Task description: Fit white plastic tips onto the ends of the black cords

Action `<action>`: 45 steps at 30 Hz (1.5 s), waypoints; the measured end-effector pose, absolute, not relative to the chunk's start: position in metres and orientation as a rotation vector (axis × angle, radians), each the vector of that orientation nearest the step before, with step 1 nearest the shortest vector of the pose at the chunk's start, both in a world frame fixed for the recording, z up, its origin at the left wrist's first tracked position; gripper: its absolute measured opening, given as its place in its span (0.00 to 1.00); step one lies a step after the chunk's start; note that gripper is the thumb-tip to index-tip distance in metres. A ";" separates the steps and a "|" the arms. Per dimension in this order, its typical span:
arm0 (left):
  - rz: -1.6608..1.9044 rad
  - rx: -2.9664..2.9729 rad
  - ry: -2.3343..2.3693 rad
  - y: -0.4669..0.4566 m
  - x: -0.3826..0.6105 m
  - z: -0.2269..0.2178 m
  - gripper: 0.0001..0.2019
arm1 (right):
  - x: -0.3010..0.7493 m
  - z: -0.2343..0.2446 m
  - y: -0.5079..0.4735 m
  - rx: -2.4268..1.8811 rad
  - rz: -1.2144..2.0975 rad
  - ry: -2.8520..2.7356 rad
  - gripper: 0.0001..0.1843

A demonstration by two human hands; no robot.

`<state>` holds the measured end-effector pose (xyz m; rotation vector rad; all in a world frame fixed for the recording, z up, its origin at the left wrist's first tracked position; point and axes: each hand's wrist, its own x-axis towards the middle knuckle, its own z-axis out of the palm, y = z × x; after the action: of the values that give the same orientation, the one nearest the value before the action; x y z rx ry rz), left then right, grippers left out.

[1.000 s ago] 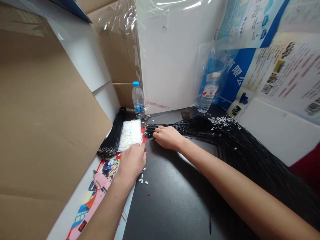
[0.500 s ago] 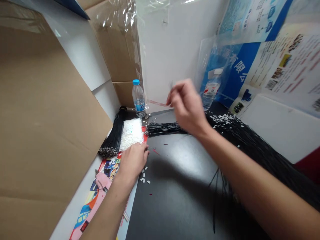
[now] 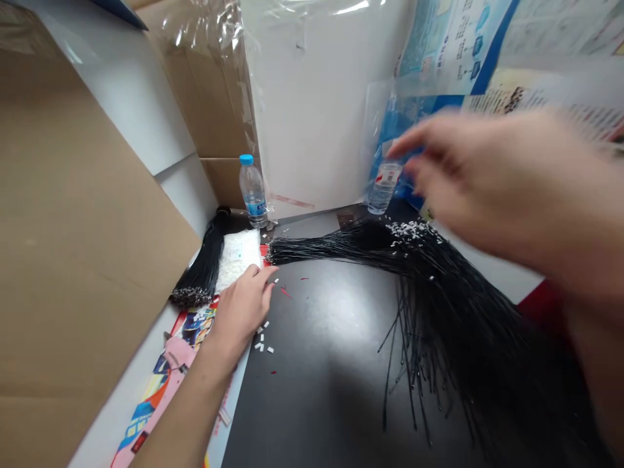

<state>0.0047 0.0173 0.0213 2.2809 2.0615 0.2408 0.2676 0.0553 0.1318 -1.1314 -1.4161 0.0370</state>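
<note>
My left hand (image 3: 242,304) lies low beside a white packet (image 3: 238,255), with thumb and forefinger apart and a small white piece (image 3: 276,281) just off the fingertips. The other fingers curl under, partly hidden. My right hand (image 3: 497,188) is raised at the right, smeared by motion; whether anything is in its fingers I cannot tell. Below it, a long bundle of thin black wires (image 3: 468,305) runs across the dark table, with many small white pieces (image 3: 414,234) scattered on top. The bundle's left end, with small metal tips, reaches near the packet.
A second black wire bundle (image 3: 202,266) lies left of the packet. Two water bottles, one blue-capped (image 3: 252,195) and one by the back wall (image 3: 383,188), stand behind. A pink glue gun (image 3: 163,390) rests on printed paper. Cardboard (image 3: 82,260) walls the left side.
My right hand has swung right and nearer the camera, away from above the wires. My left hand stays by the packet, its forefinger now stretched out. The whole view has shifted slightly.
</note>
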 end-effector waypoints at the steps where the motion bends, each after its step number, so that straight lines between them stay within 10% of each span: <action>1: 0.260 2.275 2.077 0.017 0.003 0.021 0.19 | 0.265 0.125 0.051 -1.237 0.008 -1.589 0.10; 13: 0.108 2.296 2.079 0.018 0.003 0.019 0.17 | 0.237 0.004 0.002 -1.606 0.114 -2.398 0.17; 45: 0.044 2.320 2.196 0.033 0.037 0.011 0.14 | 0.241 -0.004 -0.002 -1.311 0.545 -2.011 0.12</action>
<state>0.0372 0.0331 0.0107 2.3201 2.1961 0.0440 0.2411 -0.0018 -0.0037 -1.3106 -2.0112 0.5450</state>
